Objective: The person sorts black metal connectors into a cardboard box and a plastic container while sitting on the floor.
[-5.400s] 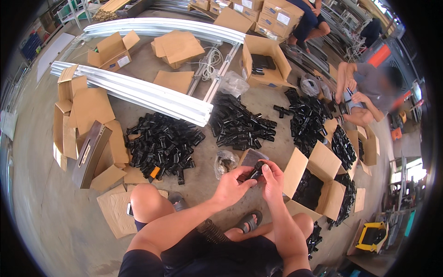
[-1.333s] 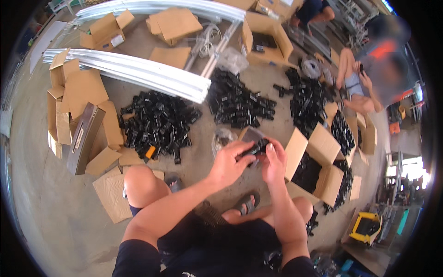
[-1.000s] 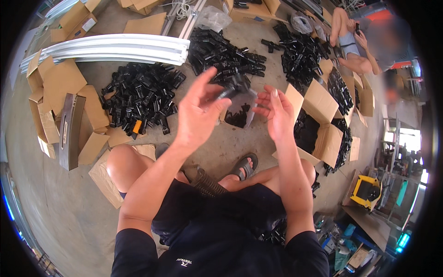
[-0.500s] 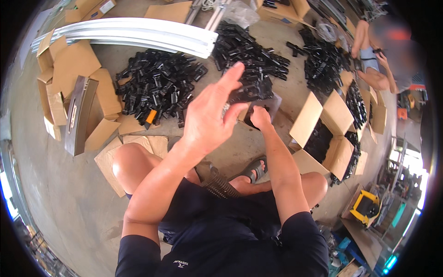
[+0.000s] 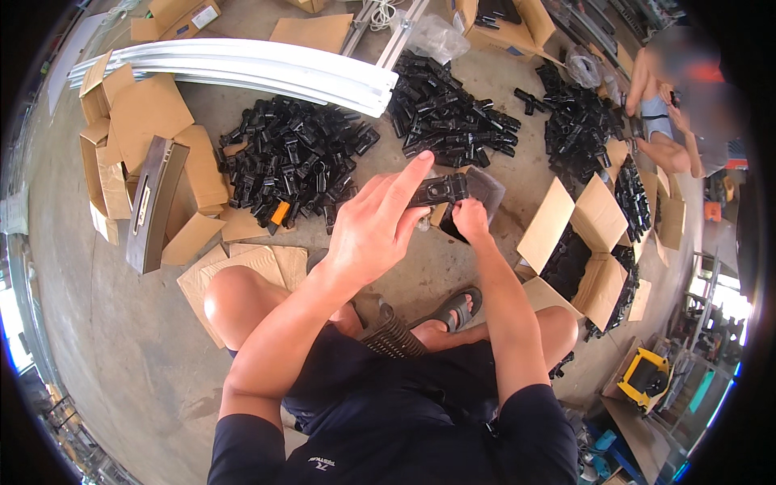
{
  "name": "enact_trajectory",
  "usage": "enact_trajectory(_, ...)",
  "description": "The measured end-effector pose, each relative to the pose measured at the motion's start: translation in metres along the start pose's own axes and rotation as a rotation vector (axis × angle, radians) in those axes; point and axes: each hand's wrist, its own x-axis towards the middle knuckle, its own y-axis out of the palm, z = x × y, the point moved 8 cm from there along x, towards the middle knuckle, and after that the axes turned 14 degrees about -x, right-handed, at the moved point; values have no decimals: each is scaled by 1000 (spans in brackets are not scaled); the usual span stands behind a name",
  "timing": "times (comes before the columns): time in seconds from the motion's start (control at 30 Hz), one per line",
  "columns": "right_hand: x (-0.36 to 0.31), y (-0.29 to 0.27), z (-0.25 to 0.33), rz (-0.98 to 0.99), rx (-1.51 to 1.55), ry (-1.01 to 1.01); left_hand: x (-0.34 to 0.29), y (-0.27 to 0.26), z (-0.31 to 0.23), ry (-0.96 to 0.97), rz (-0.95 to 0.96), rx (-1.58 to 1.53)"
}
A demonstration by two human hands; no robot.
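Observation:
My left hand (image 5: 373, 222) is closed on a black clamp-like part (image 5: 436, 191), gripped near its left end with the index finger stretched along it. The part lies roughly level, its right end just above my right hand (image 5: 471, 220). My right hand is closed in a fist beside a small grey, partly see-through holder (image 5: 487, 189) with a dark side. Whether that hand grips the holder or something smaller, I cannot make out. Past both hands lies a heap of similar black parts (image 5: 453, 121), with another heap (image 5: 295, 153) to the left.
An open cardboard box (image 5: 602, 279) with black parts inside stands right. A third black heap (image 5: 578, 121) lies far right, near a seated person (image 5: 687, 105). Opened cartons (image 5: 145, 109) and a dark long panel (image 5: 158, 202) are left. White metal rails (image 5: 234, 69) cross behind.
My left hand has come nearer to me with the black part, which is now level and sharper to see. My right hand stays about the same place. The view has shifted slightly.

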Motion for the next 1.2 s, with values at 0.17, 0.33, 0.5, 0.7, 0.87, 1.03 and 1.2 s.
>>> enact_trajectory(0.17, -11, -159, 17, -228, 525, 74, -7, -1, -5, 76, 9, 29)
enact_trajectory(0.33, -80, -297, 76, -315, 857, -44, -15, 2, -19, 122, 41, 25)
enact_trajectory(0.5, -138, -352, 143, -478, 518, -443, -26, 7, -34, 155, 84, 53)
enact_trajectory(0.7, -160, -351, 171, -563, 211, -616, -37, 7, -47, 178, 118, 78)
enact_trajectory(0.87, -170, -343, 190, -508, -14, -613, -47, 7, -48, 141, 152, 87)
enact_trajectory(1.03, -176, -334, 196, -479, -145, -637, -54, 2, -48, 121, 178, 75)
enact_trajectory(1.2, -185, -327, 212, -428, -363, -579, -67, 5, -47, 156, 187, 112)
